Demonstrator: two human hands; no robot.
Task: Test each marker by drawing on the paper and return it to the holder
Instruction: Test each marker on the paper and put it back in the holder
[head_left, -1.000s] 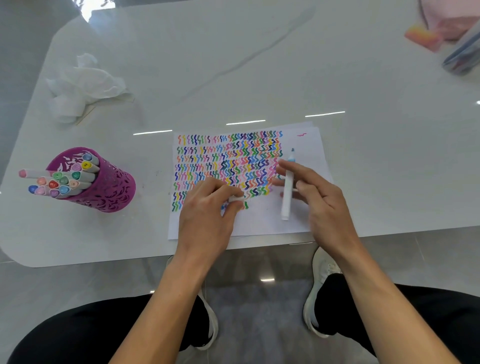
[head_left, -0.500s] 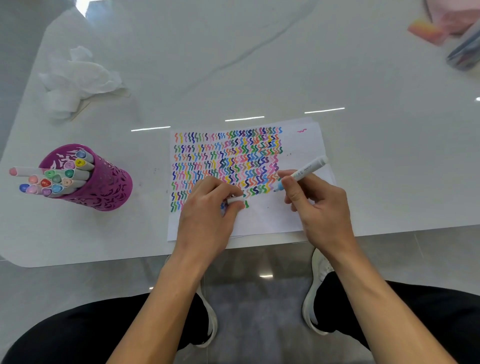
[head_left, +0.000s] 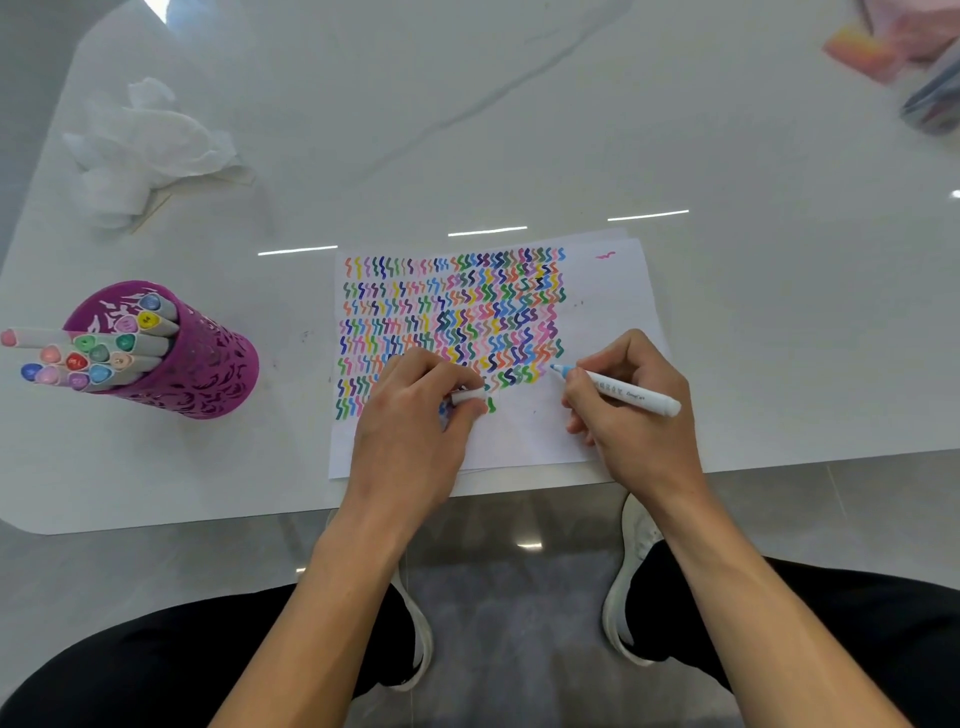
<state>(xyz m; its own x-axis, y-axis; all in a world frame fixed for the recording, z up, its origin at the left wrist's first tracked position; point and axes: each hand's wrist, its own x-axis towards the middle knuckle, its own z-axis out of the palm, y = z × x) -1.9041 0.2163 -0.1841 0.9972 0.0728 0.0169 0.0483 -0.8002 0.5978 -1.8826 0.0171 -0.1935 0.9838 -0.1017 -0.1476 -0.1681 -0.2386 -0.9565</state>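
On the marker, unreadable print.

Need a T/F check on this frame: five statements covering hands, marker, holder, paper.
1. The right hand holds an uncapped marker. True.
2. The holder stands right of the paper. False: it stands left of it.
3. The left hand pinches a small white cap. True.
4. The holder is empty. False: it is packed with capped markers.
5. The paper is blank. False: rows of coloured squiggles cover much of it.
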